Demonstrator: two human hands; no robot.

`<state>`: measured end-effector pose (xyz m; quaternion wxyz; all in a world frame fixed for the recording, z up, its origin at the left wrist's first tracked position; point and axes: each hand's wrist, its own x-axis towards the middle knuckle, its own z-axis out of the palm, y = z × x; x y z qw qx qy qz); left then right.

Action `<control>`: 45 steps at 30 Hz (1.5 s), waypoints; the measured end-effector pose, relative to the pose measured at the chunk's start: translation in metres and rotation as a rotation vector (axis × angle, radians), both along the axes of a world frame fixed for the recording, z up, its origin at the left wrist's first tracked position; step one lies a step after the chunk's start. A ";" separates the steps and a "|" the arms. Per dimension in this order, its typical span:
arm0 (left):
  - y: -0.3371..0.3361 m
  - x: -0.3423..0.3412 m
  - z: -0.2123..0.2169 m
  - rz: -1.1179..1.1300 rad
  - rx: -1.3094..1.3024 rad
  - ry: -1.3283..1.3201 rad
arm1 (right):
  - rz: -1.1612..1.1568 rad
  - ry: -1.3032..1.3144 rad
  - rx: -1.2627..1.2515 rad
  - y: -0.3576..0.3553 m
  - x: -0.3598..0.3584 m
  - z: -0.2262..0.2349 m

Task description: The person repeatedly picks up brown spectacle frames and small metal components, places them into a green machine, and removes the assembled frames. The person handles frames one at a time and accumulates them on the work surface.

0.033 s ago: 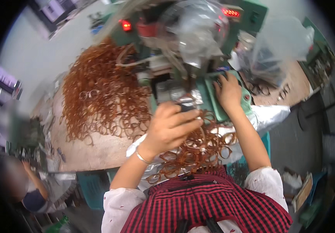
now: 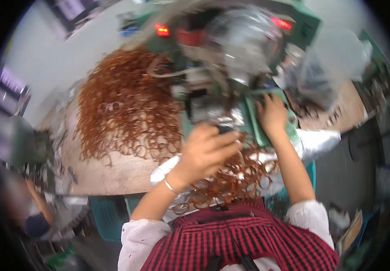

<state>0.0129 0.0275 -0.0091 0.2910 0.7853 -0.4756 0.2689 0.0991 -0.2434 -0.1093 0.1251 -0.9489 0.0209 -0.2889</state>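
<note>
My left hand (image 2: 207,154) is at the front of a green bench machine (image 2: 251,119), its fingers bent and closed beside a small dark block (image 2: 225,129). What the fingertips hold is hidden and blurred. Resting on the machine's green plate to the right, my right hand (image 2: 274,116) has its fingers apart and bent, with no object visible in it. Below and between my hands, a heap of brown eyeglass frames (image 2: 226,185) lies on silvery sheeting (image 2: 312,141) close to my checked apron.
A large pile of brown eyeglass frames (image 2: 129,106) covers the wooden table (image 2: 113,178) at left. Clear plastic bags (image 2: 333,63) and a few dark frames (image 2: 333,116) sit at right. Another person (image 2: 34,212) is at the lower left. A teal stool (image 2: 106,219) stands beneath the table.
My view has turned slightly, so the machine and the pile appear a little further right. Both hands keep about the same place at the machine.
</note>
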 end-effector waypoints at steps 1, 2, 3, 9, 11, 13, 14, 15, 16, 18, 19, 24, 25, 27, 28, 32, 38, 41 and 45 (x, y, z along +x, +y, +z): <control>0.000 -0.008 -0.011 0.050 -0.023 0.000 | 0.020 -0.012 -0.007 -0.005 -0.005 -0.007; 0.000 -0.017 -0.016 0.092 -0.113 0.011 | 0.030 -0.056 -0.004 -0.011 -0.010 -0.005; 0.005 -0.028 -0.023 0.134 -0.196 0.029 | 0.047 -0.037 -0.009 -0.012 -0.018 0.004; 0.120 -0.030 -0.029 0.901 -0.537 0.036 | 0.134 -0.119 0.159 -0.016 -0.030 0.014; 0.152 -0.017 -0.018 0.987 -0.410 0.035 | 0.145 -0.145 0.219 -0.018 -0.026 0.011; 0.164 -0.002 -0.011 0.927 -0.112 0.036 | 0.163 -0.127 0.314 -0.017 -0.022 0.013; 0.157 0.004 -0.013 1.028 -0.008 0.170 | 0.172 -0.098 0.385 -0.013 -0.019 0.014; 0.140 0.010 -0.025 1.126 0.095 0.312 | 0.183 -0.063 0.451 -0.010 -0.019 0.016; 0.132 0.013 -0.038 1.221 0.201 0.456 | 0.227 -0.074 0.520 -0.005 -0.014 0.018; 0.135 0.031 -0.097 1.235 0.036 0.505 | 0.176 -0.052 0.618 0.001 -0.019 0.013; 0.135 0.044 -0.114 1.232 -0.052 0.517 | 0.149 -0.057 0.668 0.002 -0.014 0.012; 0.126 0.022 -0.069 1.052 -0.169 0.415 | 0.089 -0.051 0.695 -0.024 -0.054 0.009; 0.134 0.020 -0.072 1.031 -0.181 0.404 | 0.069 -0.055 0.700 -0.033 -0.067 0.006; 0.163 0.010 -0.066 0.973 -0.182 0.372 | 0.050 -0.135 0.621 -0.057 -0.092 -0.009; 0.183 0.014 -0.066 1.053 -0.170 0.232 | 0.038 -0.121 0.658 -0.057 -0.096 -0.008; 0.236 0.035 -0.077 1.014 -0.726 0.578 | 0.116 -0.060 0.782 -0.034 -0.115 0.027; 0.177 0.052 -0.084 1.053 -0.429 0.720 | 0.532 0.119 0.946 0.047 -0.067 0.118; 0.158 0.054 -0.128 0.945 -0.536 0.666 | 0.573 0.045 1.090 0.067 -0.041 0.092; 0.122 0.013 -0.109 0.739 -0.898 0.862 | 0.512 -0.023 1.312 0.084 -0.053 0.081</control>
